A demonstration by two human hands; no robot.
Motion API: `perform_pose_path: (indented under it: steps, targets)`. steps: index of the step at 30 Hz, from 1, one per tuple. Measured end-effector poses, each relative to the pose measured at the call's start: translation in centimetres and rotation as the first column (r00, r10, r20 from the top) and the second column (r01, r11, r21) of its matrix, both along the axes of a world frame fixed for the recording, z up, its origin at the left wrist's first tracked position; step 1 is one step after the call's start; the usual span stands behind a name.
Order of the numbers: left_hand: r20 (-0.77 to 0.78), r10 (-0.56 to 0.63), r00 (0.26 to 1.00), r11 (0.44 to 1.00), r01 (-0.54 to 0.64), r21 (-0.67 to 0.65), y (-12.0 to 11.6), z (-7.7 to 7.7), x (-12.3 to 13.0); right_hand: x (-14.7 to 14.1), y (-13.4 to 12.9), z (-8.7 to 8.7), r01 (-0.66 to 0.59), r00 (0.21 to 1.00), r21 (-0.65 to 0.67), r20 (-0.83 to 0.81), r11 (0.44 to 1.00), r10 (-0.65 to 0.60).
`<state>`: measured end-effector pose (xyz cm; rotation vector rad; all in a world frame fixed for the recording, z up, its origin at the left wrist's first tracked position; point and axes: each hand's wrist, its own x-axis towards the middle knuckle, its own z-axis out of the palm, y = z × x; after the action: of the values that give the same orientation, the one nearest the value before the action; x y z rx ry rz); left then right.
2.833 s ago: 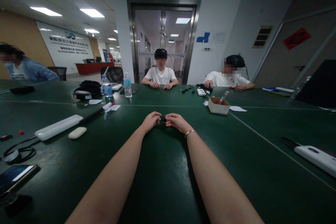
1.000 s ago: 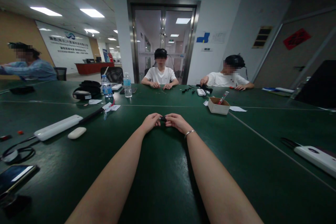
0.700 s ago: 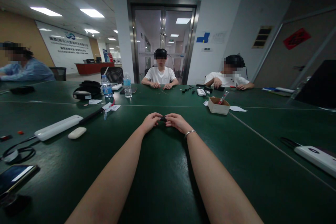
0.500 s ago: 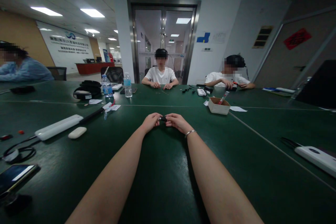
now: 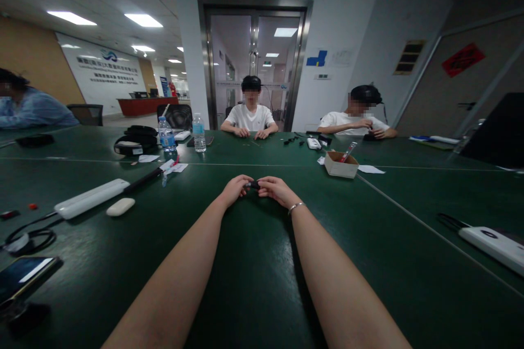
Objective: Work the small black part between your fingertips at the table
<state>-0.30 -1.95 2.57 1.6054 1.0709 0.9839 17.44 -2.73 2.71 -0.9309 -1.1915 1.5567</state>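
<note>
Both my arms reach forward over the dark green table (image 5: pixel 245 262). Between my fingertips is a small black object (image 5: pixel 254 185) with a lighter, metallic-looking bit at its left end; it is too small to tell its kind. My left hand (image 5: pixel 236 188) pinches the left end with thumb and forefinger. From the other side, my right hand (image 5: pixel 275 190) grips the black end, a silver bracelet (image 5: pixel 296 208) on its wrist. The fingers cover part of the object, which is held close above the tabletop.
On the left are a white power strip-like bar (image 5: pixel 92 199), a white oval case (image 5: pixel 120 206), a phone (image 5: pixel 27 278) and a coiled cable (image 5: pixel 33 240). Farther off stand two bottles (image 5: pixel 199 133) and a small box (image 5: pixel 341 166). A white device (image 5: pixel 493 248) lies right. Co-workers sit opposite.
My hands stay almost where they were, with the left fingers shifted very slightly on the small black object. The co-worker at the right has raised a hand, and the orange-red item there no longer shows.
</note>
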Motion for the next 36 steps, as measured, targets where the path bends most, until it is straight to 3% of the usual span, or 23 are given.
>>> perform_pose_path:
  steps: [6,15,23,30,36]
  targets:
    - [-0.031,-0.037,0.999,0.999,0.038,0.037,-0.08,0.06,-0.05,0.04,-0.05,0.08,-0.006,1.000,0.001,-0.007,1.000,0.006]
    - [-0.013,-0.016,1.000,0.998,0.017,0.057,0.37,-0.61,-0.09,0.07,0.09,-0.12,-0.002,1.000,0.001,-0.014,1.000,0.002]
    - [-0.011,0.019,1.000,1.000,-0.019,0.022,-0.02,-0.09,-0.08,0.15,0.21,-0.23,-0.011,1.000,0.003,-0.014,1.000,0.011]
    - [-0.027,-0.053,0.998,0.996,0.055,0.077,0.27,-0.49,-0.07,0.13,0.21,-0.17,-0.009,1.000,0.005,-0.023,1.000,0.009]
    - [0.002,0.000,1.000,1.000,0.000,-0.011,0.25,-0.19,-0.03,0.19,0.19,-0.11,-0.015,1.000,-0.001,-0.018,1.000,0.015]
